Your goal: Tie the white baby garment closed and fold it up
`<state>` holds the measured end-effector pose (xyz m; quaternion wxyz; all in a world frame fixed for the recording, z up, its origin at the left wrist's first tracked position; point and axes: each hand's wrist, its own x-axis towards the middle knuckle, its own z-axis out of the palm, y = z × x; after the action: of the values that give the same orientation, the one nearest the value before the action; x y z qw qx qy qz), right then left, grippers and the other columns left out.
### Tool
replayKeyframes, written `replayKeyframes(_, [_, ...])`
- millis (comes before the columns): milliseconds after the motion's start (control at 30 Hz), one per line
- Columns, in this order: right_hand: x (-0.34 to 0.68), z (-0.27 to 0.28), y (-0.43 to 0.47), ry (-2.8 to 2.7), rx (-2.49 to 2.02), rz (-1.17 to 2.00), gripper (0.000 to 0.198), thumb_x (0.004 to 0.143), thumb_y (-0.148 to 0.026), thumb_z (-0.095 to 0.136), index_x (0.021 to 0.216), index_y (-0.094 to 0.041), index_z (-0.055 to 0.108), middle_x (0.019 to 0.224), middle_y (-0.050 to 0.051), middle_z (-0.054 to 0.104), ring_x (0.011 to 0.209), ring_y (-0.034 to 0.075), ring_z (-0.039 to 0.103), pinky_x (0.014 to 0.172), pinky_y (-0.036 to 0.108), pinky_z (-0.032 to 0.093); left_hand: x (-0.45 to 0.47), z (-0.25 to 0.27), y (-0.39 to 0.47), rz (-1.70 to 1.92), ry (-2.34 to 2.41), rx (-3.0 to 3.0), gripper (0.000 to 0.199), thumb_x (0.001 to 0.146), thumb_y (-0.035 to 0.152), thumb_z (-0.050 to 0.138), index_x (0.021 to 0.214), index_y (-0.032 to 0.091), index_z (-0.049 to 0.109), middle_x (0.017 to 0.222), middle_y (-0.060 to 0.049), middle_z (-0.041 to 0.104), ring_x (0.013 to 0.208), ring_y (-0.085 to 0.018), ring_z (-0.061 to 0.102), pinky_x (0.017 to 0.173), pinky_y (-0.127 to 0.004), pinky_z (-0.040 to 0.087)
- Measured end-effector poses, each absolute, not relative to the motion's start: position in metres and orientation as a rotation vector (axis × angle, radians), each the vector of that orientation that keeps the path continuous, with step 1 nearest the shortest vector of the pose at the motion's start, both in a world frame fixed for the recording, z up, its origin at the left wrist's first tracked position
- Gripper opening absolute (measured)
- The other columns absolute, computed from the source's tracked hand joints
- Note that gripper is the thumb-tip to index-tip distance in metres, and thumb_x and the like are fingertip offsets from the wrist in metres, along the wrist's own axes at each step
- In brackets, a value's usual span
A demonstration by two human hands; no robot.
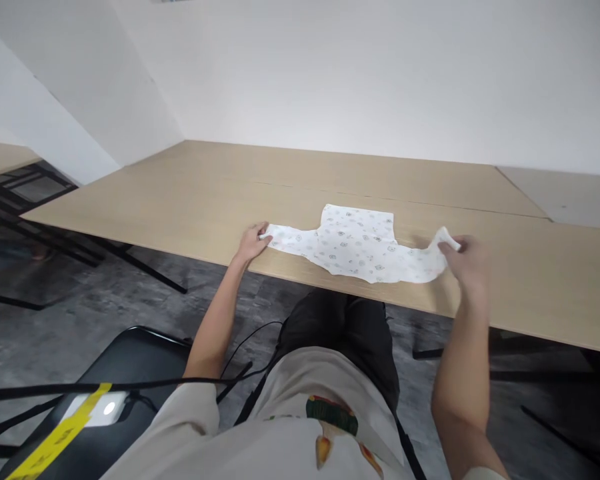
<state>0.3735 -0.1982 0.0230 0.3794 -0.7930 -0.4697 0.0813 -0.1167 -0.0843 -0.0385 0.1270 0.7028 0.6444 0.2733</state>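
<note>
A small white garment (pixel 357 250) with a faint grey print lies spread flat on the light wooden bench (pixel 180 200), close to its near edge and straight in front of the seated person. Its body sits in the middle, with 2 sleeves stretched out to either side.

The left hand (pixel 251 243) rests at the bench edge, its fingers (pixel 265 235) closed on the tip of the left sleeve, pinning or pinching it against the wood; which of the 2 cannot be told from this angle. The right hand (pixel 470 261) is raised slightly above the bench, its fingers (pixel 447 247) pinched shut on the end of the right sleeve, which curls upward off the surface where it is held. Between the 2 hands the garment lies fairly smooth, its lower hem reaching almost to the near edge of the bench.

Below the bench, the person's dark trousers (pixel 350 333) and pale printed shirt (pixel 300 427) show. To the left stands a black chair (pixel 125 353) carrying a small white device (pixel 103 408) with a lit spot, a strip of yellow tape (pixel 60 437) beside it and a black cable (pixel 130 385) running across. A 2nd bench (pixel 3 157) stands far left.
</note>
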Motion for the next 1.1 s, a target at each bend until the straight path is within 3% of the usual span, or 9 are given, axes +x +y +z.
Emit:
replayKeyframes(100, [0.321, 0.031, -0.187, -1.326, -1.997, 0.146, 0.034, 0.078, -0.039, 0.052, 0.1, -0.015, 0.063, 0.086, 0.012, 0.066, 0.074, 0.024, 0.06, 0.068, 0.035, 0.044, -0.111, -0.038, -0.087, 0.695, 2.046, 2.093, 0.053, 0.082, 0.048, 0.05, 0.125, 0.017, 0.057, 0.12, -0.017, 0.056, 0.117, -0.034, 0.047, 0.103, -0.051, 0.034])
replayKeyframes(200, [0.275, 0.027, -0.18, -1.438, -2.03, 0.127, 0.034, 0.086, -0.04, 0.046, 0.105, -0.017, 0.062, 0.09, 0.013, 0.067, 0.083, 0.028, 0.062, 0.072, 0.036, 0.044, -0.107, -0.036, -0.092, 0.657, 2.097, 2.12, 0.052, 0.086, 0.053, 0.044, 0.121, 0.018, 0.059, 0.128, -0.019, 0.051, 0.122, -0.037, 0.043, 0.106, -0.055, 0.03])
replayKeyframes(367, [0.228, 0.014, -0.179, -1.61, -2.141, 0.16, 0.034, 0.093, -0.041, 0.038, 0.112, -0.024, 0.061, 0.096, 0.013, 0.069, 0.094, 0.032, 0.063, 0.074, 0.04, 0.045, -0.109, -0.035, -0.093, 0.732, 2.045, 2.086, 0.042, 0.084, 0.047, 0.05, 0.109, 0.016, 0.062, 0.12, -0.016, 0.058, 0.116, -0.033, 0.049, 0.102, -0.049, 0.036])
replayKeyframes(567, [0.202, 0.013, -0.177, -1.846, -2.253, 0.081, 0.043, 0.099, -0.036, 0.027, 0.128, -0.024, 0.056, 0.106, 0.018, 0.067, 0.098, 0.034, 0.062, 0.07, 0.04, 0.045, -0.116, -0.039, -0.089, 1.018, 1.771, 1.913, 0.024, 0.08, 0.037, 0.052, 0.091, 0.016, 0.057, 0.093, -0.006, 0.065, 0.085, -0.018, 0.058, 0.082, -0.031, 0.047])
replayKeyframes(767, [0.17, 0.008, -0.195, -1.793, -2.127, 0.074, 0.031, 0.095, -0.029, 0.043, 0.114, -0.016, 0.064, 0.095, 0.014, 0.069, 0.097, 0.028, 0.062, 0.069, 0.033, 0.045, -0.119, -0.046, -0.086, 1.293, 1.616, 1.79, 0.026, 0.075, 0.04, 0.059, 0.088, 0.017, 0.055, 0.084, -0.002, 0.062, 0.067, -0.013, 0.055, 0.063, -0.025, 0.043])
replayKeyframes(967, [0.106, -0.031, -0.306, -2.03, -1.373, 0.23, 0.021, 0.092, -0.026, 0.049, 0.092, -0.02, 0.069, 0.087, 0.007, 0.072, 0.08, 0.019, 0.064, 0.07, 0.027, 0.044, -0.111, -0.045, -0.084, 1.47, 1.453, 1.632, 0.021, 0.07, 0.03, 0.065, 0.083, 0.016, 0.055, 0.094, -0.005, 0.064, 0.074, -0.012, 0.059, 0.066, -0.024, 0.047])
replayKeyframes(1100, [0.087, -0.073, -0.356, -2.216, -1.289, 0.558, 0.013, 0.085, -0.026, 0.056, 0.082, -0.024, 0.068, 0.076, 0.0, 0.072, 0.069, 0.018, 0.066, 0.057, 0.027, 0.04, -0.073, -0.029, -0.085, 1.649, 1.338, 1.466, 0.025, 0.07, 0.026, 0.064, 0.091, 0.017, 0.054, 0.103, -0.007, 0.064, 0.076, -0.012, 0.062, 0.066, -0.023, 0.049])
